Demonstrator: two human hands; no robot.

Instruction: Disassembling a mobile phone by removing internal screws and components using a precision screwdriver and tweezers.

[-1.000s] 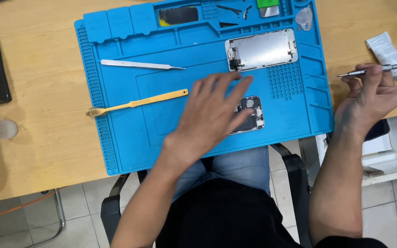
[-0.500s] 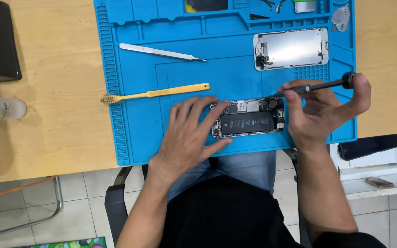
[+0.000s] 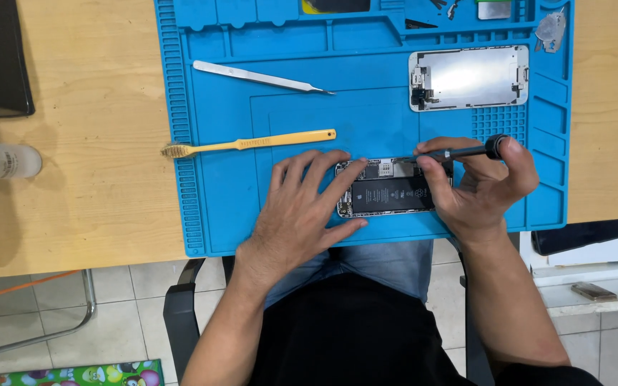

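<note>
Steadying an opened phone on a blue work mat

Left hand, fingers spread flat, presses the opened phone at the blue mat's near edge. Right hand grips a black screwdriver, tip at the phone's upper edge.

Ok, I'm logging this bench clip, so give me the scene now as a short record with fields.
left hand: flat on the opened phone, fingers steadying its edge
right hand: grips a black screwdriver, tip at the phone's top edge
surface: blue work mat on a wooden table
nearby: yellow brush, metal tweezers, detached screen panel
</note>
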